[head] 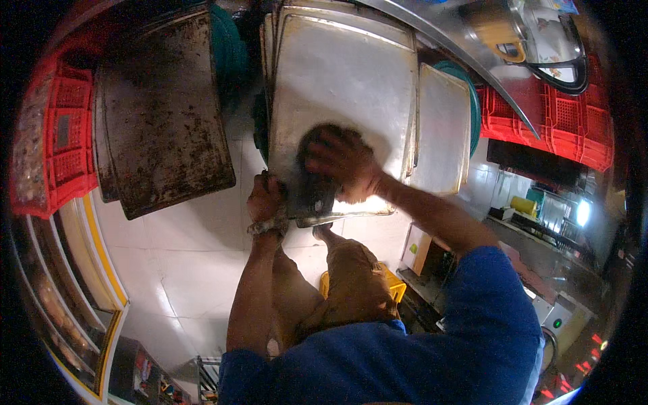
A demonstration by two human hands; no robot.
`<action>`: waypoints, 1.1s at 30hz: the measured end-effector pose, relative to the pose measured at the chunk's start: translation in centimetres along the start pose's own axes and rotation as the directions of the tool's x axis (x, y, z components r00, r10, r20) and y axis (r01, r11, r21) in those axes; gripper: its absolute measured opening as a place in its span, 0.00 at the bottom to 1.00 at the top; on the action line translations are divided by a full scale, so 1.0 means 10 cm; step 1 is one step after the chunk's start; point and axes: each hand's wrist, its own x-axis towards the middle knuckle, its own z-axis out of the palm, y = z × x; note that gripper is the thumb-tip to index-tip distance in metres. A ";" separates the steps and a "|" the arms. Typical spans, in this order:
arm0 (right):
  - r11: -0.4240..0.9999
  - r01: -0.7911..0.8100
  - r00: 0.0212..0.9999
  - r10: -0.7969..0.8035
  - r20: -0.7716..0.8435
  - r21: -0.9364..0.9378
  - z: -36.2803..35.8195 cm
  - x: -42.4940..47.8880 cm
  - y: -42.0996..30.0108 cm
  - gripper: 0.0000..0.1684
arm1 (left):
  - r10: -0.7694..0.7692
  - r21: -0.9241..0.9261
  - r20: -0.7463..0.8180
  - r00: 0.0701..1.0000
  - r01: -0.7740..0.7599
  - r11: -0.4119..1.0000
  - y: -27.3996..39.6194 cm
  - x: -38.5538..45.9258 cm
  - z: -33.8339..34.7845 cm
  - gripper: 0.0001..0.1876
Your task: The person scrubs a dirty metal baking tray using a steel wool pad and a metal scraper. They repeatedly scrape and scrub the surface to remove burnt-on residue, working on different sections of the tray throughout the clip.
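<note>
A stack of flat metal baking trays stands before me, and the top baking tray [349, 86] has a greyish, partly shiny face. My left hand [266, 197] is closed around its lower left edge. My right hand [347, 162] is spread over the lower middle of the tray, blurred by motion. Dark patches lie around and below its fingers. Whether a pad or cloth is under the palm, or only shadow, I cannot tell.
Darkly stained trays [172, 116] lean at left beside a red plastic crate [71, 131]. To the right are a smaller tray [440, 131], a green round tub [473, 111] and red crates [552, 116]. A metal table edge [455, 50] juts overhead. A yellow crate [395, 283] sits by my legs.
</note>
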 end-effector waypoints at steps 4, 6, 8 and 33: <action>0.860 -0.493 0.846 0.439 -0.304 -0.130 -0.24 0.40 1.63 0.52 | 0.062 0.038 -0.045 0.997 -0.060 0.997 0.01 -0.01 0.07 0.20; 0.774 -0.626 0.738 0.552 -0.389 -0.089 -0.33 0.46 1.94 0.56 | 0.077 0.031 -0.095 0.992 -0.074 0.997 0.01 0.00 0.13 0.19; 0.709 -0.703 0.647 0.608 -0.461 -0.052 -0.25 0.48 1.93 0.58 | 0.079 0.052 -0.123 0.989 -0.073 0.996 -0.21 0.05 0.23 0.19; 0.837 -0.532 0.838 0.542 0.061 -0.126 0.29 -0.95 0.28 0.65 | 0.020 -0.097 -0.061 0.998 -0.026 0.995 -0.17 -0.05 0.03 0.17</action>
